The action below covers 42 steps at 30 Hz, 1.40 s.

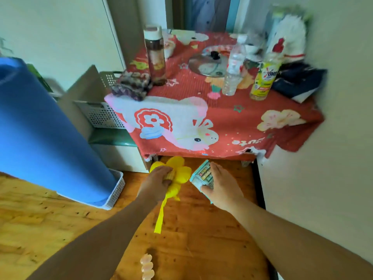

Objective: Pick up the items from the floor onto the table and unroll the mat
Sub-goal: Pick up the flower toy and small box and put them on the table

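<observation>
My left hand (159,178) grips a yellow flower-shaped toy (179,172) by its centre, its yellow stem trailing down over the wooden floor (201,229). Just to the right, my right hand (220,184) holds a small teal calculator-like box (202,173), thumb under its lower edge. Both hands sit just below the front edge of the table, which is covered with a red cartoon cloth (232,122). A rolled blue mat (40,128) stands upright at the left in a white basket (117,188). On the floor near the bottom edge lies a pale pink hair clip (147,265).
On the table stand a brown flask (155,57), a clear water bottle (234,67), a yellow detergent bottle (264,77), a pan lid (210,63), a folded dark cloth (131,85) and a dark bag (298,81). A wall is close on the right; perforated white baskets (101,114) sit left of the table.
</observation>
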Tool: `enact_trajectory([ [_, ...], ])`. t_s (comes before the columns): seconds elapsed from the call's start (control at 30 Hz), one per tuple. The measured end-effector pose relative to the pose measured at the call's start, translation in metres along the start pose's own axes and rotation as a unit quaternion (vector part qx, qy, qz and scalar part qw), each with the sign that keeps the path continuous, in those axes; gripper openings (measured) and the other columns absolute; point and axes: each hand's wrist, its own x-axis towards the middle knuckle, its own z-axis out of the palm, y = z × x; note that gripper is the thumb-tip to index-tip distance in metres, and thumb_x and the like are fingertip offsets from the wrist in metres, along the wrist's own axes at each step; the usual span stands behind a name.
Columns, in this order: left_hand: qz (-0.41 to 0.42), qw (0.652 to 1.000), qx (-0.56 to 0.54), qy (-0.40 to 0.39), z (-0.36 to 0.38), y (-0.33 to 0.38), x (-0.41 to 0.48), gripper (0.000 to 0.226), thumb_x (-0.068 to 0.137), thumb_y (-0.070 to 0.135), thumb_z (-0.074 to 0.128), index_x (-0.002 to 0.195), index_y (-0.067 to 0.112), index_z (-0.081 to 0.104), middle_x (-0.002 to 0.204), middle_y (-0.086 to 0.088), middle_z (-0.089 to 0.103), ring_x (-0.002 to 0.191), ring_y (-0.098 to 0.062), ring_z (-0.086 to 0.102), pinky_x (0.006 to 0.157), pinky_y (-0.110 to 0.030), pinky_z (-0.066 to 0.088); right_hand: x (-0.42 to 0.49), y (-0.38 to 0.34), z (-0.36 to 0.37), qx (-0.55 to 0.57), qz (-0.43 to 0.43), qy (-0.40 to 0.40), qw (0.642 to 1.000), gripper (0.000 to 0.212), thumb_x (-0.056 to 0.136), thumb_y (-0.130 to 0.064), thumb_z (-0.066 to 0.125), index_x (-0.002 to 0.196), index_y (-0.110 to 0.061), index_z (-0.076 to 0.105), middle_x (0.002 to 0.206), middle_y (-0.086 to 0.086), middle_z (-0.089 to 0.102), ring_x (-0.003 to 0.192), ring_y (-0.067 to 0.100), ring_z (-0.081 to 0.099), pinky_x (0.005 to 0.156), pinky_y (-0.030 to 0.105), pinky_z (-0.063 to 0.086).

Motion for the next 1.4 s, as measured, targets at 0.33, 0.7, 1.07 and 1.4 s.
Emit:
enact_trajectory([
  [0.33,0.111,0.991,-0.011,0.069,-0.161,0.159,0.005,0.04,0.084,0.012,0.058,0.123,0.022,0.058,0.127,0.001,0.059,0.112,-0.023,0.057,0.088,-0.02,0.036,-0.003,-0.035,-0.215,0.019,-0.026,0.089,0.996,0.079,0.088,-0.045,0.054,0.148,-0.011,0.015,0.15,0.008,0.028,0.133,0.026,0.032,0.108,0.036,0.029],
  [0.7,0.228,0.963,0.002,0.145,-0.255,0.287,-0.014,0.039,0.088,0.015,0.058,0.126,0.022,0.056,0.128,-0.004,0.058,0.113,-0.027,0.056,0.091,-0.024,0.04,-0.044,-0.043,-0.376,0.032,-0.042,0.18,0.982,0.08,0.087,-0.044,0.057,0.148,-0.011,0.017,0.148,0.009,0.03,0.132,0.025,0.033,0.107,0.037,0.033],
  [1.07,0.291,0.935,0.002,0.203,-0.291,0.364,-0.044,0.039,0.088,0.017,0.058,0.127,0.024,0.055,0.127,-0.004,0.058,0.112,-0.026,0.057,0.098,-0.033,0.042,-0.081,-0.033,-0.457,0.015,-0.068,0.263,0.962,0.085,0.084,-0.039,0.065,0.149,-0.011,0.017,0.148,0.01,0.033,0.13,0.026,0.037,0.104,0.033,0.033],
  [1.4,0.263,0.939,0.008,0.224,-0.313,0.337,-0.019,0.04,0.086,0.014,0.059,0.125,0.024,0.057,0.124,-0.006,0.06,0.109,-0.027,0.058,0.095,-0.028,0.041,-0.034,-0.054,-0.447,0.006,-0.1,0.248,0.964,0.085,0.081,-0.039,0.067,0.147,-0.011,0.02,0.143,0.009,0.038,0.126,0.025,0.04,0.101,0.034,0.036],
])
